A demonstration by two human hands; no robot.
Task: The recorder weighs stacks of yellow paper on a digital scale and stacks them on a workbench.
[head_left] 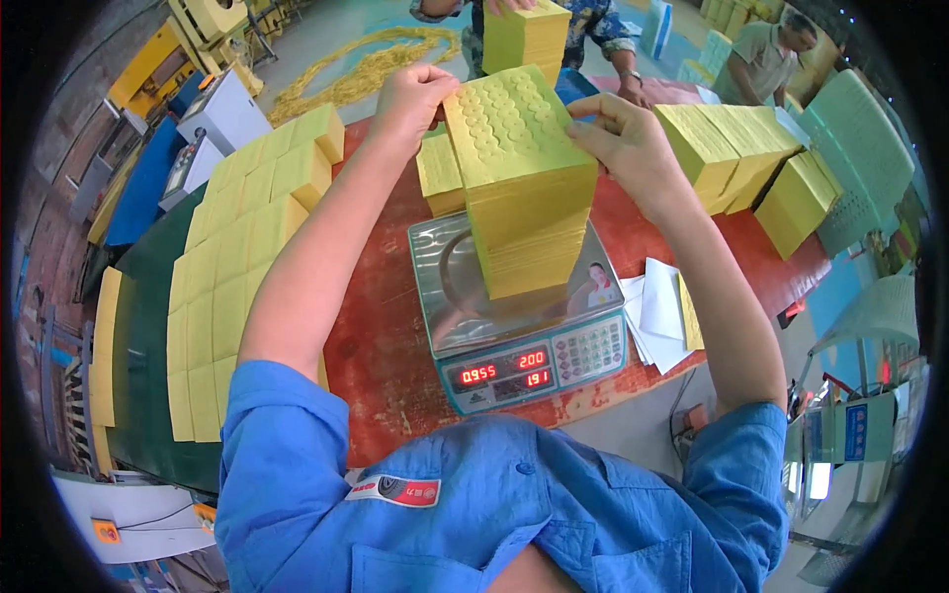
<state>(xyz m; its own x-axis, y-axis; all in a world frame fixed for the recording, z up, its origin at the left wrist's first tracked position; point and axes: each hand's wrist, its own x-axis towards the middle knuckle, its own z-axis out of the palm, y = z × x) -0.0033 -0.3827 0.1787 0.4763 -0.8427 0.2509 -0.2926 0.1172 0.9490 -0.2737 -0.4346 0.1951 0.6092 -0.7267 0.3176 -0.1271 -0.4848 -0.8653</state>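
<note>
On the steel pan of a digital scale, set on a worn red table, stands a tall stack of yellow sheets, its top sheet embossed with rows of round marks. The stack rests upright on the pan, leaning slightly toward the far side.

Left hand: closed at the stack's upper far-left corner, fingers curled onto the top edge. Right hand: at the upper right edge, thumb and fingertips pinching the top sheets. The hands are apart, one at each side of the stack's top, both gripping it. Both forearms are bare; the sleeves are blue.

The scale's front panel shows red lit digits and a keypad; figures not recorded.

Surroundings: a smaller yellow stack stands just behind the scale, left of the main stack. Rows of yellow bundles are laid out across the table's left side, down to a green surface. Further yellow stacks lean together at the right end of the table. White papers lie just right of the scale.

Across the table, a second person holds another yellow stack under one hand, with the other hand on the table. A third person sits at the far right. Loose yellow scrap lies on the floor beyond.
</note>
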